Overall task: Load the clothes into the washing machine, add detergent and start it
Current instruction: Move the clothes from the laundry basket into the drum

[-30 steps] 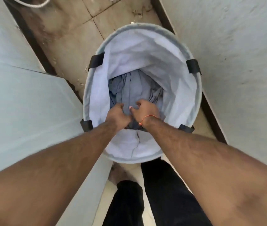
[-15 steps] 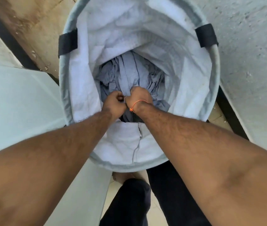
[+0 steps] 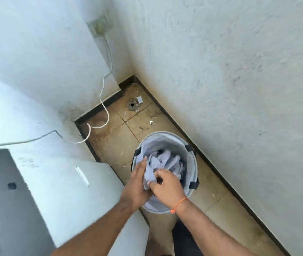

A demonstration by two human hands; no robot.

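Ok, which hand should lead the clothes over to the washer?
Left, probably. The left hand holds the grey clothes on the side nearest the washing machine; the right hand grips farther away.

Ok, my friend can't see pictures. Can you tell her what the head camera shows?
Two hands, left hand and right hand, grip a bundle of grey-blue clothes over a round grey laundry basket on a stained tile floor. A white washing machine stands to the left.

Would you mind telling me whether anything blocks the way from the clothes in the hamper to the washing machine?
Nothing visible does. Both the left hand and right hand grip the grey clothes above the hamper. The washing machine stands directly beside it, though its opening cannot be made out.
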